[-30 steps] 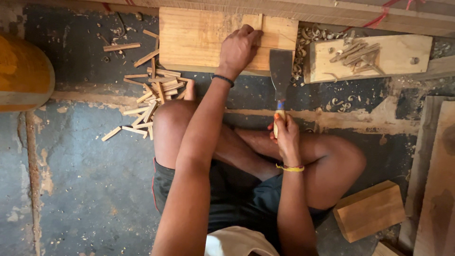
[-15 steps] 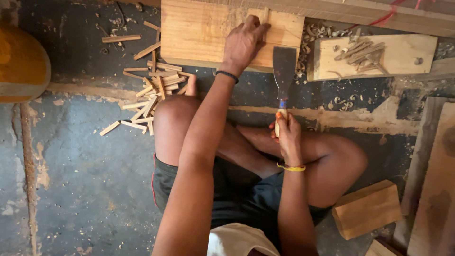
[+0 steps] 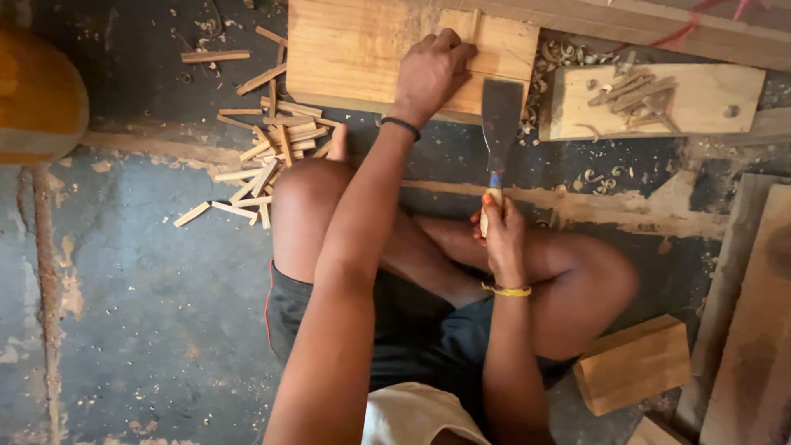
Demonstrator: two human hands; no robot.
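Left hand (image 3: 430,74) lies fingers-down on the pale wooden board (image 3: 362,49), fingertips curled around a thin wooden strip (image 3: 474,25) standing at the board's far right part; dark band on that wrist. Right hand (image 3: 498,235) closed in a fist around the handle of a broad flat chisel (image 3: 501,124), blade pointing away from the body, its wide end just beside the board's near right corner, not on the strip. Person sits cross-legged on a dark concrete floor (image 3: 124,313). Heap of short split wood sticks (image 3: 264,156) lies left of the knee, touching one another, a few scattered apart. Second smaller plank (image 3: 709,103) to the right carries several sticks and curled shavings. Wood block (image 3: 634,363) lies by the right thigh. Judgement: many sticks already cut, judging by the heap; the strip under the fingers is uncut, blade not yet set on it
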